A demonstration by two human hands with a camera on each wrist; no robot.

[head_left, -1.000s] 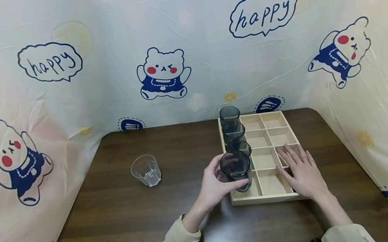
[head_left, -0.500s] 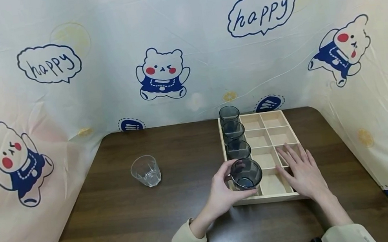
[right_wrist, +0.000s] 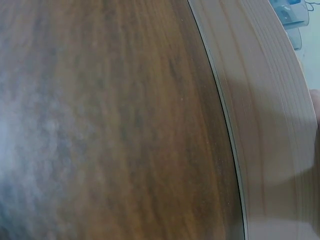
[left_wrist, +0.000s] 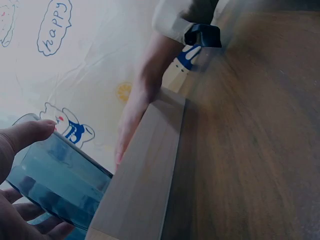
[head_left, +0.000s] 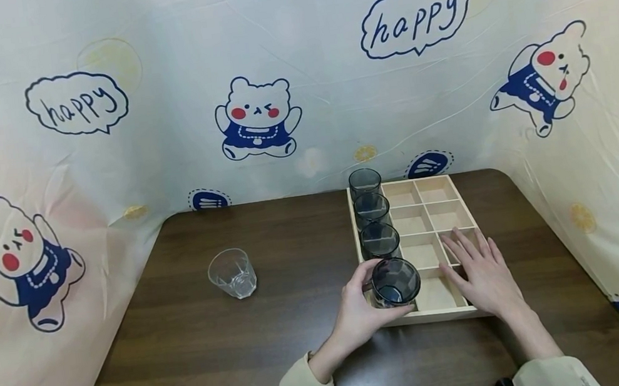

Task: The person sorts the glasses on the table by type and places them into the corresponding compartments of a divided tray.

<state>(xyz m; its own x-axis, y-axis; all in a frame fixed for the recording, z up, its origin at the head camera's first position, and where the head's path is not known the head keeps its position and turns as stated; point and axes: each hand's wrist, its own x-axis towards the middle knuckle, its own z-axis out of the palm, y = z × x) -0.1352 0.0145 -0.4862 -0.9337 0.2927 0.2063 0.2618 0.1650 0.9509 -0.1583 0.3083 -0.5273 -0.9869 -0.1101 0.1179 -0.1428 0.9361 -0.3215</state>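
While the tray (head_left: 430, 317) holds three glasses (head_left: 379, 242), the left hand (head_left: 355, 313) grips another glass (head_left: 395, 281), right hand (head_left: 488, 278) spread.

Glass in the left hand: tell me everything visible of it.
The glass is dark-tinted and see-through, with a round, open rim facing up; the material looks like real glass. It looks roughly upright, at the near-left compartment of the pale wooden tray, in line with three similar glasses. The left hand grips it, thumb on the near side. Whether its base is seated can't be told.
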